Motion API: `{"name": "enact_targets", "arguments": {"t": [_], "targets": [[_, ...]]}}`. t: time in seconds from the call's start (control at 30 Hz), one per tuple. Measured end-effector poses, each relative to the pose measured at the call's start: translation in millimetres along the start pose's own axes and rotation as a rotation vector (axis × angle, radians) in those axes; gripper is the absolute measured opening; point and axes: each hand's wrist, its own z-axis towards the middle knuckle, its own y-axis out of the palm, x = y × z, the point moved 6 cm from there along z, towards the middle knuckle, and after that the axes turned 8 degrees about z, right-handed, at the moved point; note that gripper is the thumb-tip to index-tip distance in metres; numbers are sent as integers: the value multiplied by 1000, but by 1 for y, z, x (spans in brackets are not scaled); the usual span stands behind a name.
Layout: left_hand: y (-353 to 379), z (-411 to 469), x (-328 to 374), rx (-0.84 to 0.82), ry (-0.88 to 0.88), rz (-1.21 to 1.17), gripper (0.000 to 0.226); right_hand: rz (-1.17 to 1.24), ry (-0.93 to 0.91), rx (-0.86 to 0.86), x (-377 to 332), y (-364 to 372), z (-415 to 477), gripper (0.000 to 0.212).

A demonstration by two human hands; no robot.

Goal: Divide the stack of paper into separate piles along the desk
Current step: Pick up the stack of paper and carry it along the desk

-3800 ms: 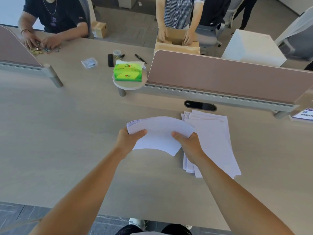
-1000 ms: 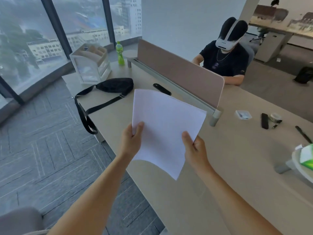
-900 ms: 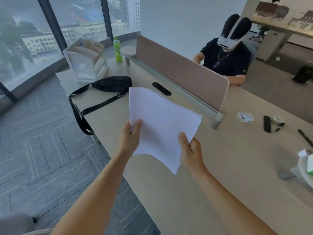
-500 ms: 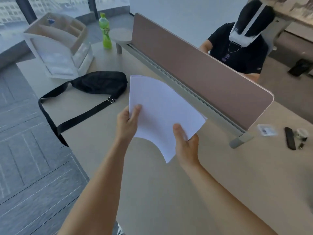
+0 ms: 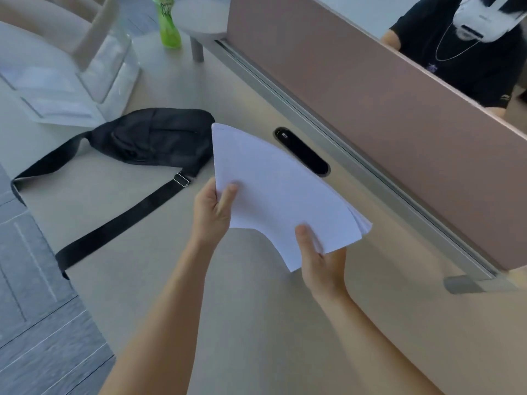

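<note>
A thin bundle of white paper sheets (image 5: 273,192) hangs in the air above the light wooden desk (image 5: 256,323), bent slightly downward. My left hand (image 5: 212,212) grips its left edge, thumb on top. My right hand (image 5: 320,259) pinches the near right corner, where the sheet edges fan out a little. The bundle sits just right of a black bag and partly covers the view of the desk beneath it. The rest of the original stack is out of view.
A black sling bag (image 5: 154,141) with a long strap lies left of the paper. A black cable slot (image 5: 302,152) sits by the pink divider (image 5: 385,109). A white organiser (image 5: 65,78) and green bottle (image 5: 168,24) stand far left. A person (image 5: 467,52) sits behind the divider.
I have turned left from the spread stack, carrying the bundle along the desk. In the last second it has come lower and nearer the desk beside the black bag.
</note>
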Motion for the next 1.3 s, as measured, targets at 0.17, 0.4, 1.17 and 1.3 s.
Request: {"name": "enact_targets", "arguments": {"t": [0.17,0.4,1.17,1.3], "targets": [[5,5,-5,10,36,119,29,-4,29,50,7,-3,14,39],[6,62,20,0,194,534,43,183,226,88,9,-3,57,12],[59,152,-100,-480,-180,1149,44,-338,798,24,147,-32,123,19],[66,161,-99,-478,-237,1192,42,-317,841,34,151,-34,127,18]]}}
